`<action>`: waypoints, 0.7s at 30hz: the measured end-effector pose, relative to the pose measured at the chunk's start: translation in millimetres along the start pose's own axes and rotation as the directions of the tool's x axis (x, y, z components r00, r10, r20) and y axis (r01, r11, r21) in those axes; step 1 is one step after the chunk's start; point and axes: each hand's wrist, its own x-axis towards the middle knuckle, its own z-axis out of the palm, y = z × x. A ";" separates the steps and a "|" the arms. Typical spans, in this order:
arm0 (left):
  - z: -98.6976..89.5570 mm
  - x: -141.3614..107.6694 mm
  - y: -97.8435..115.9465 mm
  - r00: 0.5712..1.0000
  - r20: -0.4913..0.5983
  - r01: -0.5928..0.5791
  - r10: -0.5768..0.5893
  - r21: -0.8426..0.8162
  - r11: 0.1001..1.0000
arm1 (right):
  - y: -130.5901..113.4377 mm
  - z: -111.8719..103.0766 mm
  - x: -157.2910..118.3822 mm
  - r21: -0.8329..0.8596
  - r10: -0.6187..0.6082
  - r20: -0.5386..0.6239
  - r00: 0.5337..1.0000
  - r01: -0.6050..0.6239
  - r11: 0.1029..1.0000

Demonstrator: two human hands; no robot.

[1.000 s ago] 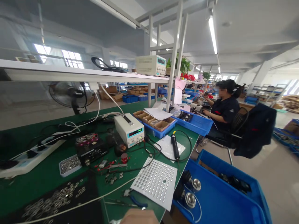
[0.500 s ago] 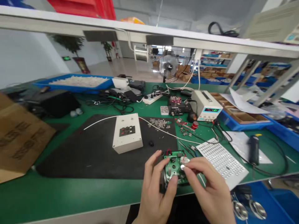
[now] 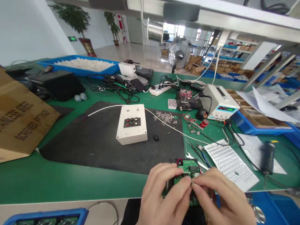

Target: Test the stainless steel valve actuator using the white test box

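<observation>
A green circuit board in a dark housing (image 3: 188, 165) is at the table's front edge, between my hands. My left hand (image 3: 165, 193) grips it from the left, fingertips over its top and thumb on its middle. With thumb and forefinger pinched together, my right hand (image 3: 217, 193) holds a tiny pale piece against the board; the fingertips hide most of it. A white box with a black terminal panel (image 3: 132, 129) lies on the black mat (image 3: 93, 140) beyond, with a small black knob (image 3: 156, 137) beside it.
A sheet of small silver pieces (image 3: 231, 162) lies right of my hands, near a wrench (image 3: 189, 156). Farther back are a power supply (image 3: 220, 101), a power strip (image 3: 160, 90) and a blue tray (image 3: 79, 64). A cardboard box (image 3: 23, 115) stands left.
The view has shifted, showing more of the floor at the lower left. My left thumb has moved across the board to my right fingertips, and the silver disc seen there earlier is mostly covered.
</observation>
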 end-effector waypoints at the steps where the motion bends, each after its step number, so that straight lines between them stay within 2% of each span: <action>1: -0.4 0.6 1.9 1.000 -0.005 -0.004 0.004 0.023 1.000 | 0.2 0.8 -0.4 0.000 0.002 0.002 1.000 -0.002 1.000; 8: -3.1 1.8 14.7 0.999 -0.042 0.006 0.001 0.150 0.989 | 3.2 2.1 -7.0 0.043 0.009 0.022 1.000 -0.010 0.999; 15: 1.1 -4.6 18.8 0.998 -0.055 -0.008 0.015 0.128 0.992 | 5.0 0.7 -11.9 0.077 0.045 0.026 0.999 -0.047 0.996; 18: 3.6 -7.2 18.6 0.993 -0.069 0.100 -0.099 0.017 0.995 | 6.0 1.3 -11.4 0.089 0.068 0.037 0.997 -0.071 0.993; 21: 2.4 -10.6 14.3 0.933 -0.116 0.306 -0.341 -0.243 0.921 | 8.0 3.2 -9.3 0.078 0.057 0.011 0.998 -0.058 0.995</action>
